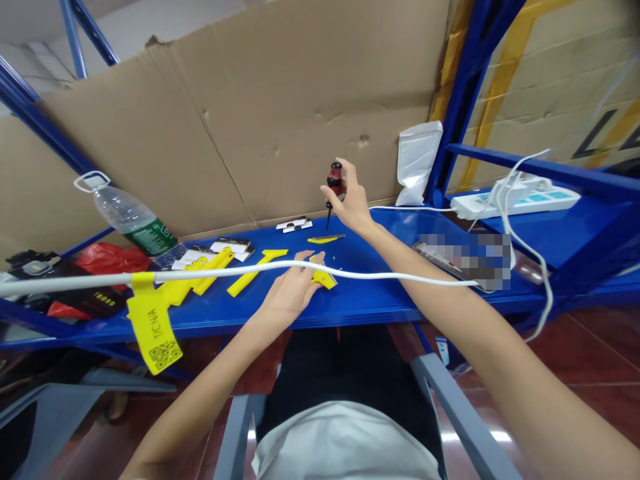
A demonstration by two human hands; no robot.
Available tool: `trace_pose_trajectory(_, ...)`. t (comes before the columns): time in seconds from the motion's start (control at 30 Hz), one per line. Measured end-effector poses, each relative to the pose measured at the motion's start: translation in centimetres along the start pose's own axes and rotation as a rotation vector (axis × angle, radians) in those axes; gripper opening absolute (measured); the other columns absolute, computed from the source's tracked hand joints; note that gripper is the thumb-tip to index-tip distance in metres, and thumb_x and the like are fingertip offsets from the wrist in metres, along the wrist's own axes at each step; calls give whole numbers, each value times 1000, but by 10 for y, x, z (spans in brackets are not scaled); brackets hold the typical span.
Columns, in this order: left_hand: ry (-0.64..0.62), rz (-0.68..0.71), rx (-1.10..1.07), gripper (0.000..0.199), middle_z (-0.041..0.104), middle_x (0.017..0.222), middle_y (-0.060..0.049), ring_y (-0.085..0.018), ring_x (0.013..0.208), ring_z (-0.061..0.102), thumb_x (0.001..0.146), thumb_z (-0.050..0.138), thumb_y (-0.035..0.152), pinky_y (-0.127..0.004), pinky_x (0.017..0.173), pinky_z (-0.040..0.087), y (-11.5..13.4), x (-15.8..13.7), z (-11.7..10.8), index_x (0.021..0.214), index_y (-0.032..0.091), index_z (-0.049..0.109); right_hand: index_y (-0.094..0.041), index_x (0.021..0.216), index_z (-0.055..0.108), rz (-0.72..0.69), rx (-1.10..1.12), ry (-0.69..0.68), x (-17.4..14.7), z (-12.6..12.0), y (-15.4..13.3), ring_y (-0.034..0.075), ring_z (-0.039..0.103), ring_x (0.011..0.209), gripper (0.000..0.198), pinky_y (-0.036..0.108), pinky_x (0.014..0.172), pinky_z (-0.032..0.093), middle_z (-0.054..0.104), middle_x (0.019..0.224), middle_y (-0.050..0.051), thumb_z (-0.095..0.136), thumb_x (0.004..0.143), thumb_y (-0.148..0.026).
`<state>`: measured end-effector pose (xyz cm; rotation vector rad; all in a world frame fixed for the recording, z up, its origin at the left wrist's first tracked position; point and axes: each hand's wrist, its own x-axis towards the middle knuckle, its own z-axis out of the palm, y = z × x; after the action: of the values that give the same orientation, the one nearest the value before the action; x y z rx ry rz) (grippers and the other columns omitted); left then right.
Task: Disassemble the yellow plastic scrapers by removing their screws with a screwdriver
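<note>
My right hand (351,200) grips a red and black screwdriver (335,179) by its handle, its thin shaft pointing down above the blue shelf (370,293). Pressed on the shelf, my left hand (293,290) has its fingers on a yellow plastic scraper head (324,275), partly covered by the fingers and a white cable. Just beyond it lies a slim yellow piece with a metal blade (326,239). Left of my left hand rests a yellow scraper with a handle (256,272). More yellow handles (213,270) are gathered further left.
A white cable (390,275) with a yellow tag (154,327) crosses in front of my hands. White and black packets (235,248), a plastic bottle (137,220) and a red bag (107,263) stand left. At right are a blurred flat device (460,260) and a power strip (520,200). Cardboard (300,120) backs the shelf.
</note>
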<state>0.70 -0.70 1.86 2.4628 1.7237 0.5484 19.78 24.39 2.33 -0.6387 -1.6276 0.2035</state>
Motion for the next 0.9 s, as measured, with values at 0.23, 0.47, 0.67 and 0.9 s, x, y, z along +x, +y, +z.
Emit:
trace_pose_trajectory(0.23,0,44,47,39,74,164,-12,-40,154,68,116,64,23,-49,121,62,-1,-14,-1,146,36,85,-32,179,32,-20,-42,1,1,-3,1,37,87,102,93,67,99,72,82,126,14,46,109,-91)
trace_pose_trajectory(0.47,42,56,139,40,69,172,-11,-38,134,80,118,57,23,-40,99,68,-4,-22,-1,142,34,87,-31,179,33,-30,-25,-9,0,-2,4,37,88,102,94,68,99,73,83,128,15,49,108,-91)
trace_pose_trajectory(0.67,135,131,258,41,69,171,-14,-33,125,84,118,62,24,-32,81,68,-9,-23,2,154,32,79,-30,175,38,8,-41,-3,-1,-3,-2,38,87,103,94,66,100,73,83,126,15,48,107,-93)
trace_pose_trajectory(0.9,160,160,443,42,73,165,-13,-28,114,87,116,70,24,-29,71,67,-10,-22,7,157,30,75,-32,172,41,75,-19,-21,-2,-8,-16,42,87,109,91,71,105,70,84,127,14,55,104,-92)
